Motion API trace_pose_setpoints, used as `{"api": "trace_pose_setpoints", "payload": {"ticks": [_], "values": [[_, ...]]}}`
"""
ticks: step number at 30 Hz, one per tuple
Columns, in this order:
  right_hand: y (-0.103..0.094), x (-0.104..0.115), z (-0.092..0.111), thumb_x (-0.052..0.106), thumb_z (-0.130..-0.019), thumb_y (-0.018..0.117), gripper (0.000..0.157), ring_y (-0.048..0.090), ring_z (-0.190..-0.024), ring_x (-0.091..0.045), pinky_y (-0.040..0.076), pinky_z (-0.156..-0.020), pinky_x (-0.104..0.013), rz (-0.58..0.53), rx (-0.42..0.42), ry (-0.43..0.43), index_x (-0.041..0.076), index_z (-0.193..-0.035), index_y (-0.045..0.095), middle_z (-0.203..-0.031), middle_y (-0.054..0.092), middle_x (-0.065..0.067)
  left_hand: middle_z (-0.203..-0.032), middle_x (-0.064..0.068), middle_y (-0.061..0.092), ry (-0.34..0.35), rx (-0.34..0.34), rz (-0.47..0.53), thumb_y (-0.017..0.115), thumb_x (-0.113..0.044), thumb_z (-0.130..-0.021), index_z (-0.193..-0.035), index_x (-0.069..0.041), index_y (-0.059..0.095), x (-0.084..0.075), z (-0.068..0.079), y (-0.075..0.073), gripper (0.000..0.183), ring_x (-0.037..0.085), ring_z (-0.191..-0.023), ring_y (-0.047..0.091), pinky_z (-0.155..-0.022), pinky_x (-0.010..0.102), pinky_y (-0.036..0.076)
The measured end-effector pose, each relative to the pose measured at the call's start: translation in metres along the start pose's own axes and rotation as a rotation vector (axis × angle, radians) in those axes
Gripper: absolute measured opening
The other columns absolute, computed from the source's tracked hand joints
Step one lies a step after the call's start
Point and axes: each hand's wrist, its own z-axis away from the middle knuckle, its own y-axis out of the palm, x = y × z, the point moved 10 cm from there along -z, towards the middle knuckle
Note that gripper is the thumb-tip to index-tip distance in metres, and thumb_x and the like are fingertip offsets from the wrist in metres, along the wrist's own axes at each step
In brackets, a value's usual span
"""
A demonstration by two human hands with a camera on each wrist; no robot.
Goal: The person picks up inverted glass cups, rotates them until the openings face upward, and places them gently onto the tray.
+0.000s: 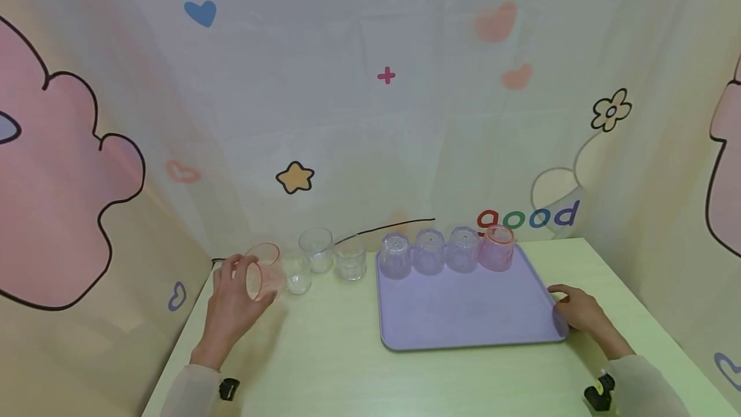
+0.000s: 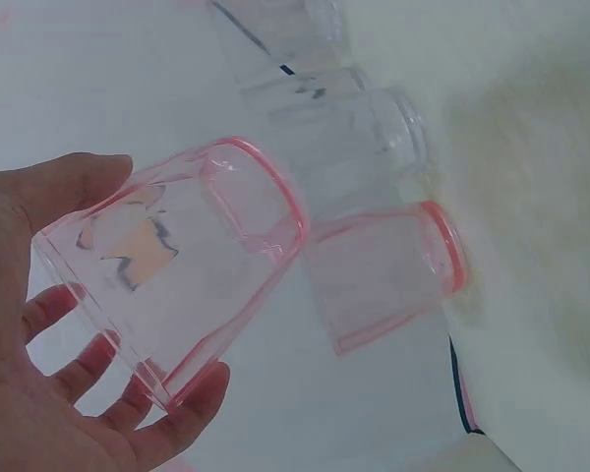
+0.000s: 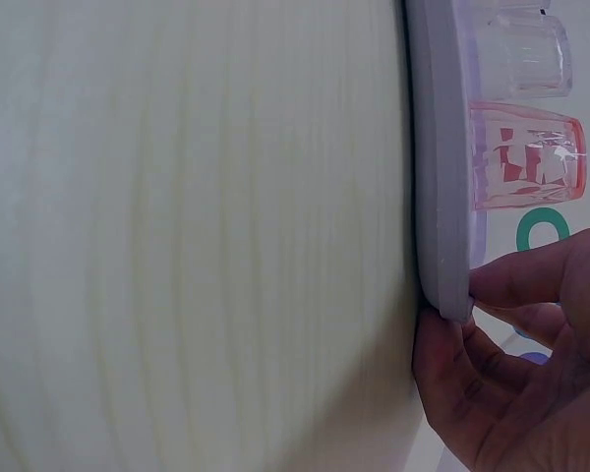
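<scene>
My left hand [image 1: 233, 298] grips a pink-tinted clear cup [image 2: 192, 265], fingers and thumb spread around its rim end. The cup is tilted and seems raised off the table. Behind it another pink cup [image 2: 383, 275] stands on the table; whether the two touch, I cannot tell. At the right, my right hand [image 1: 583, 313] pinches the near right corner of a purple tray [image 1: 463, 317], thumb above and fingers beneath. Along the tray's back edge, three clear cups [image 1: 429, 253] and one pink cup [image 1: 496, 250] stand upside down in a row.
Three clear cups [image 1: 350, 261] stand on the pale wooden table [image 1: 324, 365] between the left hand and the tray. A printed curtain [image 1: 347, 114] hangs close behind the table, with more printed cloth at both sides.
</scene>
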Motion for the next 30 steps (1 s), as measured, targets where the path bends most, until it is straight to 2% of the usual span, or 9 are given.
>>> {"api": "trace_pose_setpoints", "payload": {"ticks": [5, 8, 12, 15, 18, 24, 30], "values": [[0.0, 0.0, 0.0, 0.004, -0.088, 0.052, 0.043, 0.061, -0.074, -0.028, 0.049, -0.057, -0.034, 0.004, -0.001, -0.005, -0.016, -0.126, 0.054, -0.092, 0.066, -0.027, -0.136, 0.019, 0.041, 0.031, -0.075, 0.078, 0.093, -0.016, -0.071, -0.13, -0.005, 0.053, -0.015, 0.0, -0.006, 0.072, 0.043, -0.124, 0.041, -0.063, 0.063, 0.054], [0.0, 0.001, 0.0, 0.004, -0.088, 0.052, 0.043, 0.061, -0.074, -0.027, 0.049, -0.057, -0.033, -0.004, -0.001, -0.001, -0.016, -0.126, 0.054, -0.093, 0.066, -0.026, -0.136, 0.018, 0.042, 0.031, -0.097, 0.15, 0.093, -0.014, -0.071, -0.13, -0.005, 0.052, -0.023, 0.0, -0.008, 0.072, 0.042, -0.125, 0.042, -0.074, 0.065, 0.053], [0.0, 0.0, -0.001, 0.004, -0.088, 0.053, 0.043, 0.061, -0.074, -0.027, 0.049, -0.056, -0.034, -0.004, 0.002, -0.004, -0.016, -0.126, 0.053, -0.092, 0.066, -0.027, -0.134, 0.019, 0.042, 0.045, -0.115, 0.246, 0.093, -0.011, -0.071, -0.131, -0.004, 0.052, -0.035, 0.0, -0.009, 0.073, 0.04, -0.124, 0.044, -0.082, 0.06, 0.054], [0.0, 0.0, -0.001, 0.004, -0.088, 0.052, 0.043, 0.061, -0.073, -0.027, 0.048, -0.056, -0.033, 0.0, 0.002, -0.002, -0.016, -0.126, 0.054, -0.092, 0.066, -0.026, -0.134, 0.018, 0.043, 0.067, -0.133, 0.291, 0.093, -0.009, -0.07, -0.131, -0.003, 0.052, -0.044, 0.001, -0.01, 0.074, 0.037, -0.123, 0.046, -0.08, 0.054, 0.055], [0.0, -0.001, -0.002, 0.004, -0.088, 0.052, 0.044, 0.061, -0.073, -0.027, 0.048, -0.057, -0.033, 0.005, 0.001, -0.002, -0.016, -0.127, 0.054, -0.093, 0.066, -0.027, -0.134, 0.018, 0.042, 0.083, -0.148, 0.321, 0.093, -0.008, -0.069, -0.13, -0.003, 0.051, -0.051, 0.001, -0.008, 0.074, 0.035, -0.123, 0.047, -0.079, 0.053, 0.056], [-0.001, -0.001, -0.001, 0.004, -0.088, 0.054, 0.042, 0.062, -0.074, -0.027, 0.049, -0.058, -0.034, 0.0, -0.003, -0.011, -0.016, -0.125, 0.055, -0.093, 0.067, -0.027, -0.139, 0.02, 0.037, 0.103, -0.146, 0.396, 0.093, -0.007, -0.07, -0.132, -0.001, 0.046, -0.062, 0.003, -0.001, 0.077, 0.038, -0.12, 0.05, -0.08, 0.058, 0.057], [0.001, -0.002, 0.0, 0.004, -0.089, 0.053, 0.042, 0.062, -0.074, -0.026, 0.051, -0.056, -0.033, -0.019, 0.003, 0.0, -0.016, -0.127, 0.054, -0.094, 0.067, -0.027, -0.14, 0.018, 0.036, 0.076, -0.104, 0.464, 0.091, -0.009, -0.074, -0.135, -0.002, 0.042, -0.073, 0.004, 0.011, 0.078, 0.037, -0.118, 0.051, -0.086, 0.059, 0.056]]}}
